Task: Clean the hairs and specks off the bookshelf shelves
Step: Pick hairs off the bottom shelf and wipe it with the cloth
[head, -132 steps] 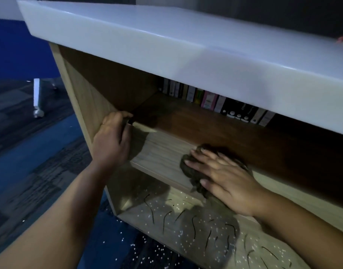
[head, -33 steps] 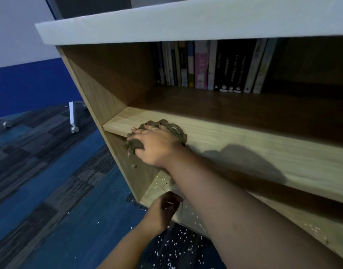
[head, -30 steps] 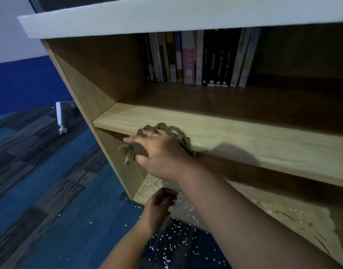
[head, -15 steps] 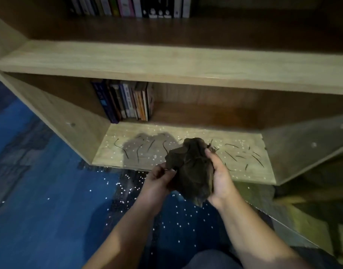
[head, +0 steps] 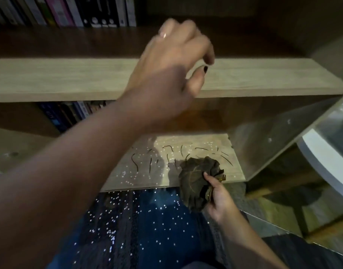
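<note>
Lets go of the cloth with the left hand, now up at 12 o'clock, loosely curled, nothing visible in it. Grips cloth in right hand alone at 5 o'clock, over the bottom shelf edge. Leaves hairs and specks unswept; probably means wiping there next.

Fronts open, backs and left taken
The middle shelf is free along its front board; upper books line its back toward eleven o'clock. On the bottom shelf, lower books fill nine o'clock, the side panel walls off three o'clock, the left hand and forearm cross the opening, and the cloth covers the front edge at five o'clock.
</note>
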Demonstrator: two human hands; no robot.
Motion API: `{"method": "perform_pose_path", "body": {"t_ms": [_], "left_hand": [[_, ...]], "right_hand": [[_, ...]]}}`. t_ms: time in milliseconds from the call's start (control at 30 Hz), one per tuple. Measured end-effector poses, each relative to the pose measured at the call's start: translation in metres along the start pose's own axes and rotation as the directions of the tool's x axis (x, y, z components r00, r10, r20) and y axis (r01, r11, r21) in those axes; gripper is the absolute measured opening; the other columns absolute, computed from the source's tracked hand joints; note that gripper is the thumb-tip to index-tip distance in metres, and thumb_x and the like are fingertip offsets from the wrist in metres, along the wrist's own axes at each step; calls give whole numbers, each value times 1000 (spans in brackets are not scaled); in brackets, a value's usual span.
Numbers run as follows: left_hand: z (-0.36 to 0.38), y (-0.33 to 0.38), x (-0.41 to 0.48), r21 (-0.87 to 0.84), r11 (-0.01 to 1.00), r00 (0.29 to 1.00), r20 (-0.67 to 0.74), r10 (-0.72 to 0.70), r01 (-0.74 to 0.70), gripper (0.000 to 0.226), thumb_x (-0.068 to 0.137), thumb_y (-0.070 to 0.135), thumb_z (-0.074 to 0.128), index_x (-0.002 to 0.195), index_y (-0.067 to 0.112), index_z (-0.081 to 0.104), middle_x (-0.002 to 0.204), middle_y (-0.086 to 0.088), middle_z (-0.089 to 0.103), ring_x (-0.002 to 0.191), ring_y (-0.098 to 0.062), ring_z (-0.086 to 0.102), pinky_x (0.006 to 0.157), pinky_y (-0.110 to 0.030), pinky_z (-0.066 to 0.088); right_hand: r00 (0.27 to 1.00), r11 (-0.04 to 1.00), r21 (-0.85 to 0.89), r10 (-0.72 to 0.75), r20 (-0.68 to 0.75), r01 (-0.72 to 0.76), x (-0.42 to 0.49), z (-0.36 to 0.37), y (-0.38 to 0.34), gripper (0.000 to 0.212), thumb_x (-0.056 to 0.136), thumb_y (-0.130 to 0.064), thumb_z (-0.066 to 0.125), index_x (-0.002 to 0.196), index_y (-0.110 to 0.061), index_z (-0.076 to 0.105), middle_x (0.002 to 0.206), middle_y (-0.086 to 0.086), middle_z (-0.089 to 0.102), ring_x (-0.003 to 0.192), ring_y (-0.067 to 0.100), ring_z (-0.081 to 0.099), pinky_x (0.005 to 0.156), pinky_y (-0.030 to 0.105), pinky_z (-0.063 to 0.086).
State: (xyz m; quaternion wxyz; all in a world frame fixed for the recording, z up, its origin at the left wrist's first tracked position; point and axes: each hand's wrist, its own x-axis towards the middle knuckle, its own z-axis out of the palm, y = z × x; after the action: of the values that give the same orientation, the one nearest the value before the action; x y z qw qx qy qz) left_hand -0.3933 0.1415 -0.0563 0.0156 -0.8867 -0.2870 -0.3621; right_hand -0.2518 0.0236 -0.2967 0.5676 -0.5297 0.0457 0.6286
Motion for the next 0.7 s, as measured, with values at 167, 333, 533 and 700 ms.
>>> {"method": "perform_pose_path", "body": {"t_ms": [167,333,533,700], "left_hand": [[46,-23,67,12,994,870,484,92,-112,49,90,58,49,131,30,50,127,4,48,117,-12,43,98,-36,42],[78,-21,77,-93,995,838,542,70,-23,72,77,80,47,137,39,46,135,12,44,122,-9,41,103,-39,40],[86,-24,75,-289,942,875,485,-9,170,81,54,73,67,127,41,55,125,17,47,119,-4,45,101,-31,43],[87,-26,77,-293,934,889,454,-51,203,71,54,65,77,119,43,60,119,20,51,111,2,48,80,-26,44]], "right_hand": [[997,999,51,-5,-81,10,25,-34,-12,32,93,-32,57,114,-9,63,112,18,68,109,36,61,100,51,44],[992,996,33,-74,-98,77,59,-62,-35,38,96,-41,48,117,-13,63,110,15,70,105,30,65,86,42,49],[814,868,-432,-427,-394,246,128,-110,-58,41,96,-40,52,132,-22,52,128,8,57,116,32,54,100,49,44],[731,635,-727,-622,-279,263,162,-133,-67,45,97,-9,45,140,-22,47,133,10,52,124,33,48,106,42,39]]}}
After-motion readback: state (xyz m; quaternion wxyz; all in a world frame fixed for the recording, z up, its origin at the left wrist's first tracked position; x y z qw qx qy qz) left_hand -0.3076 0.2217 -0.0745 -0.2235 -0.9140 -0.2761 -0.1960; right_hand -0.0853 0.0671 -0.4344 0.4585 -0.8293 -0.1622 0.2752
